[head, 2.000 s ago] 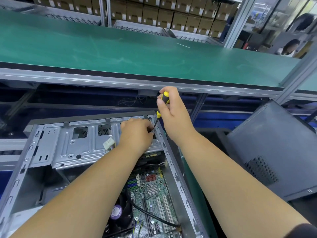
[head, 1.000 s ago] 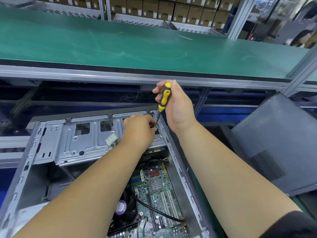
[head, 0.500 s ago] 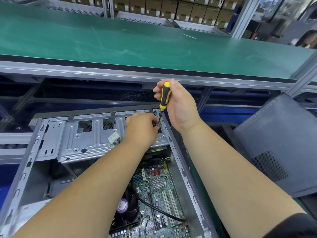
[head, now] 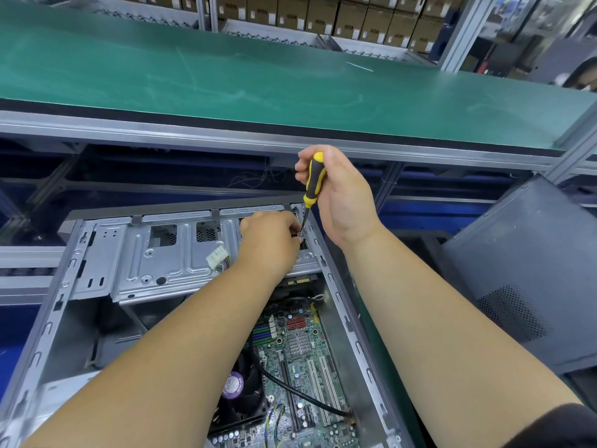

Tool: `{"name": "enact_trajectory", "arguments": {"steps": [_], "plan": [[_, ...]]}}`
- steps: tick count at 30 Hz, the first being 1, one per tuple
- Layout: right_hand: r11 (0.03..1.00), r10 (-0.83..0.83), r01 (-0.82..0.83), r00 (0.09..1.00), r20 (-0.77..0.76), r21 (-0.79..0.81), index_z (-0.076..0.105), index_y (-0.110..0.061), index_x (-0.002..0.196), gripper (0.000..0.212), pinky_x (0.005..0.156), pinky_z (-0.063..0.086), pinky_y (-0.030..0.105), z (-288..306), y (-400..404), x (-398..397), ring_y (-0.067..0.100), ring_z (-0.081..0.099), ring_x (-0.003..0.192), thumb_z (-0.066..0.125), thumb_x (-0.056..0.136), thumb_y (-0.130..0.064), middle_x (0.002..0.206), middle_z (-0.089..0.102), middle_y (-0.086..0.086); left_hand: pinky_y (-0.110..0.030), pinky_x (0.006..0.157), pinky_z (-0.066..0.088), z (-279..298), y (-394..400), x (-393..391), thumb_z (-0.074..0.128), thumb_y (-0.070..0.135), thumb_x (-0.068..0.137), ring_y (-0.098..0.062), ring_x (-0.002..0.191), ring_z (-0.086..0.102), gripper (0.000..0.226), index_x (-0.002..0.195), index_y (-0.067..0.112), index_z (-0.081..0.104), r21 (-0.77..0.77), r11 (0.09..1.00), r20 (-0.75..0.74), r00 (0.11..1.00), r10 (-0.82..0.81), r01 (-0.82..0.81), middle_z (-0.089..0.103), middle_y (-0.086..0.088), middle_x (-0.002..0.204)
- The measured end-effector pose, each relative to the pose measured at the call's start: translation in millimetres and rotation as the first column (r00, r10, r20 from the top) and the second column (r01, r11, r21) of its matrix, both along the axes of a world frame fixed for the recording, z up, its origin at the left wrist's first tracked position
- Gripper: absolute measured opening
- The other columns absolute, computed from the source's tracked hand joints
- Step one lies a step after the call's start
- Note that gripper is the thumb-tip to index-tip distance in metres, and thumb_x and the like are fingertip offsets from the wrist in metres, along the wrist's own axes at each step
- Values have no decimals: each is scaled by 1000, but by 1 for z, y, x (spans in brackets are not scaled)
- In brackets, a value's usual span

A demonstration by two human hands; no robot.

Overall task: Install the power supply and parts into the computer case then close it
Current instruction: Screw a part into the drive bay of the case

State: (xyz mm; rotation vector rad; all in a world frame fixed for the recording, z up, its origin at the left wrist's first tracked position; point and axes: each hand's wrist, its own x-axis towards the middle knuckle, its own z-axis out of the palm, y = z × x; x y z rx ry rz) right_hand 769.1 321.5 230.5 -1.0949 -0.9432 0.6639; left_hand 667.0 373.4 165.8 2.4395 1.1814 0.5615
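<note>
An open grey computer case (head: pixel 347 302) lies in front of me with its green motherboard (head: pixel 300 357) showing. A silver drive bracket (head: pixel 168 257) spans its far end. My right hand (head: pixel 342 195) grips a yellow and black screwdriver (head: pixel 312 179), held nearly upright, its tip on a small screw (head: pixel 301 234) at the bracket's right corner. My left hand (head: pixel 269 244) rests on the bracket with its fingertips pinched around that screw beside the tip. A white cable connector (head: pixel 218 256) sticks out left of my left hand.
A dark grey side panel (head: pixel 523 286) leans to the right of the case. A green-topped shelf (head: pixel 258 79) with a metal front rail runs overhead across the back. Cardboard boxes (head: pixel 323 14) line the racks behind it. A black cable (head: pixel 300 392) crosses the motherboard.
The view has shifted slightly. My right hand has turned the screwdriver a little more upright, its tip staying at the screw. My left hand stays at the same corner.
</note>
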Motion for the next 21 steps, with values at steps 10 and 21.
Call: {"name": "enact_trajectory", "arguments": {"steps": [10, 21], "plan": [[995, -58, 64, 995, 82, -77, 48, -22, 88, 15, 72, 40, 28, 1, 3, 1, 11, 48, 69, 55, 92, -35, 75, 60, -5, -33, 89, 33, 0, 0, 0, 63, 36, 90, -22, 111, 50, 17, 106, 34, 67, -1, 1000, -5, 1000, -3, 3, 69, 6, 104], [1000, -4, 4, 1000, 10, -27, 54, -12, 91, 7, 84, 53, 34, 2, -1, 0, 22, 68, 83, 57, 96, -15, 83, 69, 2, -34, 89, 32, -2, 1, 0, 64, 35, 89, -19, 109, 52, 12, 101, 33, 67, 6, 1000, 13, 1000, -9, 9, 69, 9, 99]]}}
